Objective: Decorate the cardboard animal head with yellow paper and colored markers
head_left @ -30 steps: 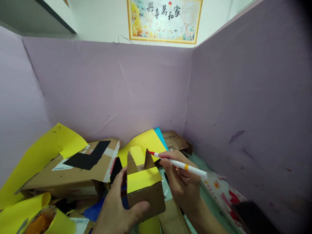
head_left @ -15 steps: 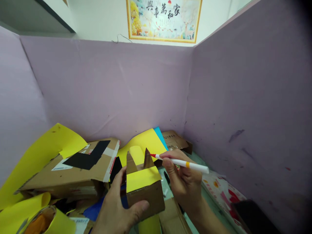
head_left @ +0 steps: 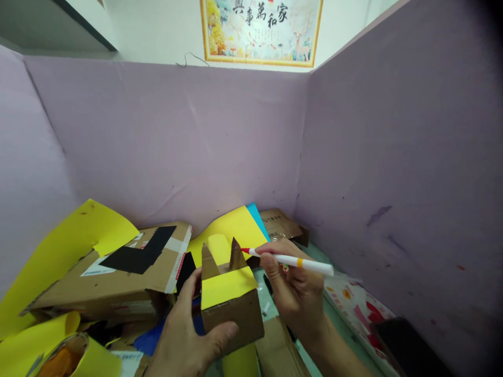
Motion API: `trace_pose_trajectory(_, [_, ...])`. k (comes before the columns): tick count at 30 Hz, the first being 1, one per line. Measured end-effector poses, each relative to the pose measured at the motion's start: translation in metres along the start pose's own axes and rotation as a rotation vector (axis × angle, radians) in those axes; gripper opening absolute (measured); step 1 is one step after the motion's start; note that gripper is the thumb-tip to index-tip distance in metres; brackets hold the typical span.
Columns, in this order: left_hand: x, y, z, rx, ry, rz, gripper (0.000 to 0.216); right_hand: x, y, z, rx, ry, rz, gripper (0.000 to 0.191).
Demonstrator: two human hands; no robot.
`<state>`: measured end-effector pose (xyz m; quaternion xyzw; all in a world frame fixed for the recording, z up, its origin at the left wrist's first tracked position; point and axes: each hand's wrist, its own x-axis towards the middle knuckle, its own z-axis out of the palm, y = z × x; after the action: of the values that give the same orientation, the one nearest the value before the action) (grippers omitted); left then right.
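My left hand [head_left: 196,322] grips a small cardboard box [head_left: 233,319] from its left side, thumb across the front. A yellow paper strip [head_left: 228,287] covers the box's upper edge. Two pointed cardboard ears stand up from it, a left ear [head_left: 208,261] and a right ear [head_left: 237,255]; the right one looks darker, reddish-brown near its tip. Pinched in my right hand [head_left: 296,290] is a white marker [head_left: 294,261] with a yellow band and a red tip. That tip is at the right ear's outer edge, seemingly touching it.
A large cardboard box [head_left: 129,285] at the left carries black paper [head_left: 143,254] and a yellow sheet [head_left: 98,225]. Behind my hands lie more yellow paper [head_left: 236,220] and a folded brown carton [head_left: 281,222]. A dark flat object [head_left: 408,345] lies at lower right. Purple panels surround the table.
The whole view has shifted slightly. Both hands keep their holds, and the marker tip stays at the right ear's edge.
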<state>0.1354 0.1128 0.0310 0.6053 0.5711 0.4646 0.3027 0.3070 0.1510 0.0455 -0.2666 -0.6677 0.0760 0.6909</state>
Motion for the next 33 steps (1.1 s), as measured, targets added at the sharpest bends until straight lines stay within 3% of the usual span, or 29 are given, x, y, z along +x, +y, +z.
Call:
trace_pose_trajectory(25, [-0.0013, 0.0022, 0.0008, 0.025, 0.049, -0.003, 0.08, 0.0014, -0.0019, -0.0002, 0.0, -0.042, -0.034, 0.018])
trace_pose_trajectory(33, [0.0004, -0.0009, -0.0008, 0.048, -0.002, -0.005, 0.084, 0.0033, -0.0028, -0.0039, -0.02, -0.032, -0.017, 0.013])
